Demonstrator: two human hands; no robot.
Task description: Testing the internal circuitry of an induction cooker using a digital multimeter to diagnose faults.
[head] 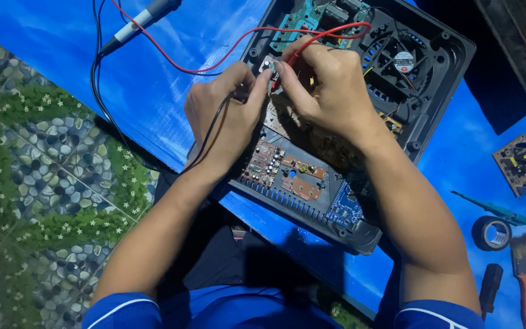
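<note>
We sit on a floor covered at our left by a mat (44, 176) printed with pebbles, grass and small white flowers, while a blue sheet (153, 79) spreads beside it under cool, bluish light

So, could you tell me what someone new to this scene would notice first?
Most likely the two hands meeting at centre top, the left hand and right hand pinching a small component over an opened black electronics case with circuit boards and a fan. A red wire loops across the blue sheet, and a tape roll and brush lie at lower right.
</note>
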